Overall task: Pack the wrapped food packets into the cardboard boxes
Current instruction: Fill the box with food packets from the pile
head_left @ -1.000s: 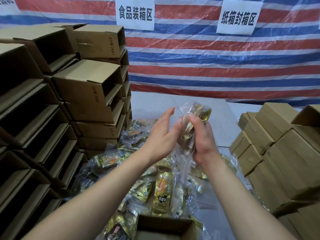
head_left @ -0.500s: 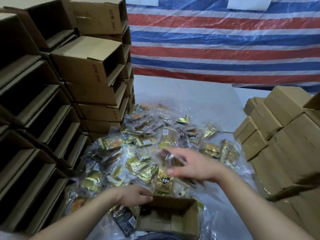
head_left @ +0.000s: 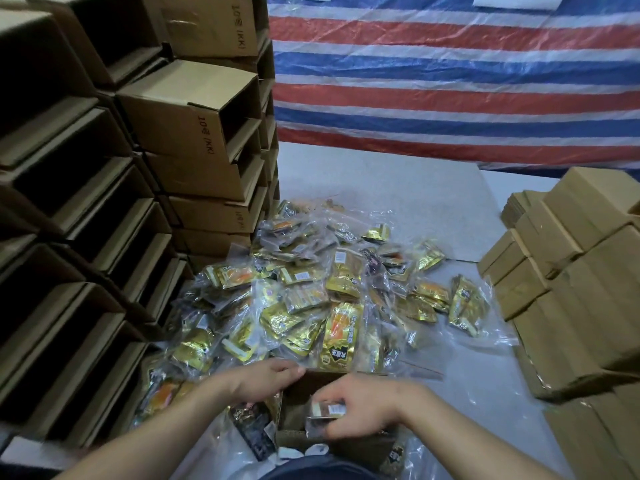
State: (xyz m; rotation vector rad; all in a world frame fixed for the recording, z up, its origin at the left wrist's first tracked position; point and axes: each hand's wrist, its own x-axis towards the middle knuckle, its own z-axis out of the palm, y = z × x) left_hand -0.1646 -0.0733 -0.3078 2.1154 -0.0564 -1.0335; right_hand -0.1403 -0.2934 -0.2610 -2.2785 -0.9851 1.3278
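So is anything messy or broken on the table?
Nothing looks broken. The food packets lie in a loose, jumbled heap, some tilted or overlapping, and one dark packet lies apart beside the open box, left of it. The stacked boxes on the left sit slightly askew.
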